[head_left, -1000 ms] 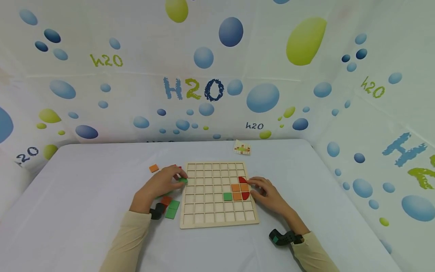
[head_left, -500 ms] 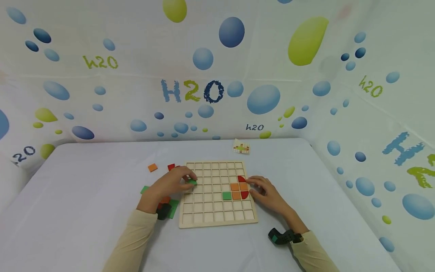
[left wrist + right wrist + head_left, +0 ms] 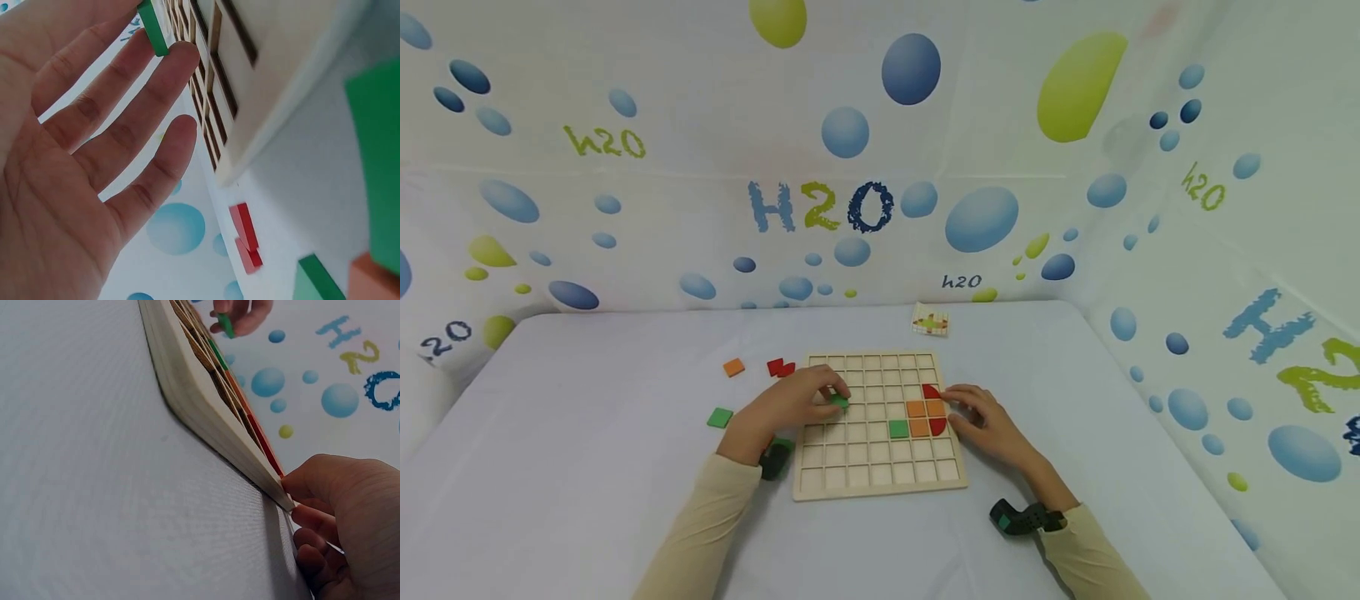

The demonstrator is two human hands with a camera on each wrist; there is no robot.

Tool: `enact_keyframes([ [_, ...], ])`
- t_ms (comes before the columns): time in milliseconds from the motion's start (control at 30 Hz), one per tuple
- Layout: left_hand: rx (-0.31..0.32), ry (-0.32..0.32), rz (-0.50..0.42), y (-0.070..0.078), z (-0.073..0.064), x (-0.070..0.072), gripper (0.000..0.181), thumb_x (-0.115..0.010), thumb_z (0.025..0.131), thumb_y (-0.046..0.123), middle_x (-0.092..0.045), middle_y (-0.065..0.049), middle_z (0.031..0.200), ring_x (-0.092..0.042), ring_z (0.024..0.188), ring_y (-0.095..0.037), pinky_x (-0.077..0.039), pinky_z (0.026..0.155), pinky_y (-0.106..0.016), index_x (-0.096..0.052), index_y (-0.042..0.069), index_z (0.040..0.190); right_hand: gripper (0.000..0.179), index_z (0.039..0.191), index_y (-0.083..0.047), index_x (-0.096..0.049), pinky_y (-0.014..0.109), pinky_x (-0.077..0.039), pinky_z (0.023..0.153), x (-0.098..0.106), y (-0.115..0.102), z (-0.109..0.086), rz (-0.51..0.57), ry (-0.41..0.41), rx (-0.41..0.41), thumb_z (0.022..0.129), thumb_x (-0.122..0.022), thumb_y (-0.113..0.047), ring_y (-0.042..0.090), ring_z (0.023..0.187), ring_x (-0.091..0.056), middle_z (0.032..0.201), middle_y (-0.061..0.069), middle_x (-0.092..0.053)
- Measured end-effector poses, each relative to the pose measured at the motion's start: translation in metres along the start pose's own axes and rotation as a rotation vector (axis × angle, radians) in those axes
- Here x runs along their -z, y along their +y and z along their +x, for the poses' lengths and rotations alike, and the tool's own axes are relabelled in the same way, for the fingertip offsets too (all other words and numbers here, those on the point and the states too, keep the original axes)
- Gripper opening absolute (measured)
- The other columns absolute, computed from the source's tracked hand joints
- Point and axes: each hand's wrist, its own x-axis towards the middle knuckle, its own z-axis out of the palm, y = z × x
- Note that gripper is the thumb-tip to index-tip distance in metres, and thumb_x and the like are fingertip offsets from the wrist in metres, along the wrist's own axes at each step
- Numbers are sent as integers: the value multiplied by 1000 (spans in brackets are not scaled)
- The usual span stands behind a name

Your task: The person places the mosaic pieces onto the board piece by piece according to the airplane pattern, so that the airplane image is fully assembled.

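Observation:
My left hand [image 3: 793, 400] pinches a small green square tile [image 3: 839, 402] between thumb and fingers, over the left half of a wooden grid board [image 3: 880, 495]. In the left wrist view the tile [image 3: 153, 28] stands edge-on at the fingertips, and the other fingers [image 3: 144, 112] are spread. At the board's right edge, my right hand [image 3: 992, 429] touches the frame with thumb and index finger, its fingers loosely bent. Beside it in the grid lie two red rounded tiles [image 3: 937, 427], several orange square tiles [image 3: 919, 427] and one green square tile [image 3: 898, 429].
Left of the board lie an orange tile [image 3: 733, 367], red pieces [image 3: 781, 367] and a green tile [image 3: 719, 417]. More green and orange tiles [image 3: 381, 169] show near the left wrist. A small pattern card [image 3: 930, 320] lies behind the board.
My left hand has moved right with the green tile, from the board's left edge to over the grid. The right hand has stayed at the right edge.

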Motion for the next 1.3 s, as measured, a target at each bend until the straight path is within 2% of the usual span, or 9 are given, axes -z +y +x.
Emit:
enact_keyframes([
  [167,-11,-13,16,8,5,-2,16,-69,89,11,-64,-2,105,-61,95,-21,-51,85,-36,-68,7,105,35,126,-3,-62,25,-42,76,0,7,1,7,-7,0,92,-65,-6,26,98,-51,129,17,-57],
  [300,-34,-25,28,14,11,-5,16,-69,90,11,-63,-2,105,-62,94,-20,-52,84,-34,-69,8,105,35,126,-4,-62,25,-42,75,1,7,0,8,-7,16,92,-65,-7,23,97,-51,129,16,-57],
  [500,-87,-31,34,19,22,-14,14,-70,90,12,-63,-2,104,-64,92,-19,-52,84,-33,-69,9,103,35,125,-1,-62,25,-42,75,0,7,1,7,-5,38,91,-65,-6,22,96,-50,128,17,-57],
  [700,-89,-45,39,23,31,-22,14,-70,90,13,-64,-1,107,-63,95,-18,-51,86,-32,-69,11,104,35,125,-1,-62,26,-42,75,-1,9,1,4,-1,47,91,-65,-5,21,95,-50,127,18,-57],
  [1067,-140,-57,50,31,44,-34,11,-71,89,11,-65,-2,104,-62,97,-21,-50,88,-33,-70,8,100,35,125,-1,-62,26,-42,75,-1,14,1,9,5,69,91,-65,-5,21,94,-50,128,18,-57],
  [1300,-151,-66,51,33,52,-41,10,-69,89,8,-65,-3,102,-61,97,-21,-50,88,-33,-70,7,99,34,126,-2,-62,26,-43,74,-2,14,0,9,-1,53,92,-64,-6,21,95,-50,129,17,-57],
])
